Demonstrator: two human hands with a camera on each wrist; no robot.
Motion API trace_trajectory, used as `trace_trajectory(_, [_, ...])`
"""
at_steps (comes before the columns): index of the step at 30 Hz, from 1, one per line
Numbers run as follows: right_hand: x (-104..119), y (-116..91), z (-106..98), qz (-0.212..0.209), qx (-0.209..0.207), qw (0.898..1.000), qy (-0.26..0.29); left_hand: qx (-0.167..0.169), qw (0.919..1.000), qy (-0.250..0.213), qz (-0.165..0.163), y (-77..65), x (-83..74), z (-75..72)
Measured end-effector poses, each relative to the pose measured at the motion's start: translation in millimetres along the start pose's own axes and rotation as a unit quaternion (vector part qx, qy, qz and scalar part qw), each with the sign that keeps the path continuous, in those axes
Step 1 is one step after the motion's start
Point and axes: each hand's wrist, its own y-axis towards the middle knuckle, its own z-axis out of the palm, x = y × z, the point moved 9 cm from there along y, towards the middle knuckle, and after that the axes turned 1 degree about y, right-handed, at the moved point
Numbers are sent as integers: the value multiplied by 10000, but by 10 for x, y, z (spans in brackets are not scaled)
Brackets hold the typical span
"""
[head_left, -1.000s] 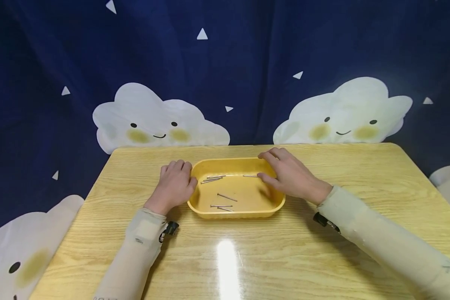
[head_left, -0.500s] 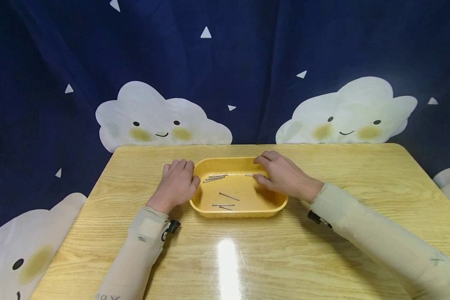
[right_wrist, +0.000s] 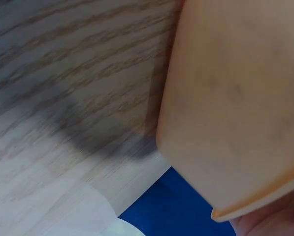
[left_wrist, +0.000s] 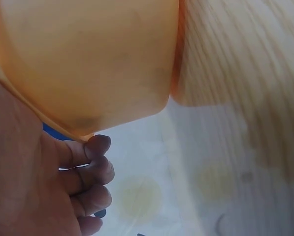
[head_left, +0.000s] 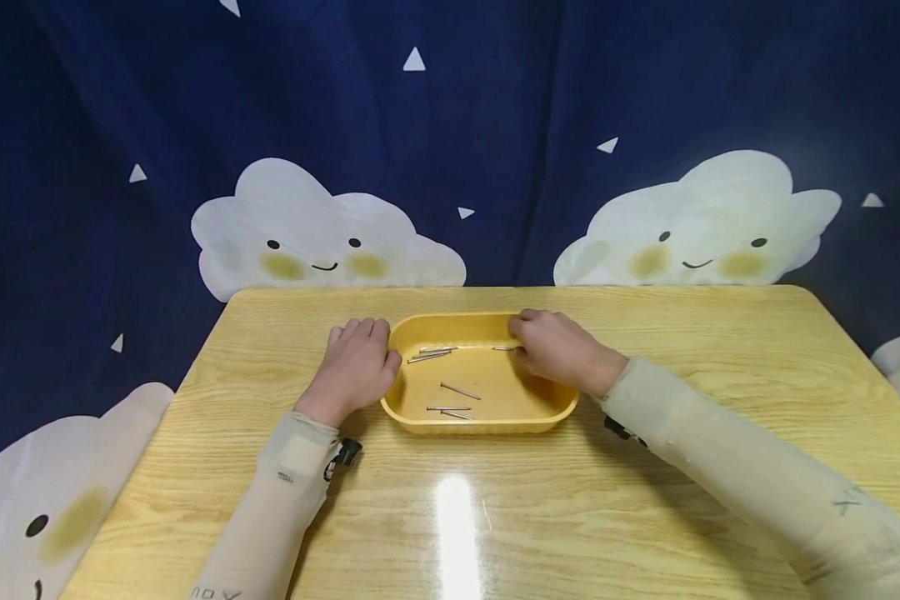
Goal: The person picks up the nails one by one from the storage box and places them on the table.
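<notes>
A yellow plastic tray (head_left: 480, 421) stands on the table, with several metal nails in it. Some nails (head_left: 429, 356) lie at the back left, others (head_left: 450, 409) near the front wall, and a slanted one (head_left: 460, 391) in the middle. My left hand (head_left: 352, 367) grips the tray's left end, thumb over the rim; its curled fingers (left_wrist: 100, 172) show against the outside in the left wrist view. My right hand (head_left: 562, 346) reaches over the right rim, fingers drawn in at a nail (head_left: 504, 348) by the back wall. Its fingertips and that nail's right end are hidden.
The wooden table (head_left: 645, 500) extends on all sides of the tray. Behind its back edge hangs a dark blue curtain (head_left: 510, 125) with smiling clouds. A bright light reflection lies on the tabletop in front.
My right hand has moved left and farther into the tray, and its spread fingers have drawn together at the back-right nail. My left hand keeps its hold on the tray.
</notes>
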Motion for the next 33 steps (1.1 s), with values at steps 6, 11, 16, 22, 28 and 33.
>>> trace_trajectory(6, [5,22,117,312,372,9983,-327,-45,10000,28,26,-7,10,4])
trace_trajectory(11, [62,2,185,143,418,9959,-787,-68,10000,32,54,-7,7,7])
trace_trajectory(16, [107,0,223,17,420,9943,-982,-63,10000,60,49,-6,9,0])
trace_trajectory(22, [142,-22,202,-170,166,9931,-1152,-83,9999,68,68,-3,-5,-19])
trace_trajectory(28, [156,-36,211,-285,-1,9926,-1179,-129,9999,38,94,-5,-7,-24])
trace_trajectory(33, [155,-37,226,-287,-31,9928,-1164,-97,9999,47,71,-4,-3,-9])
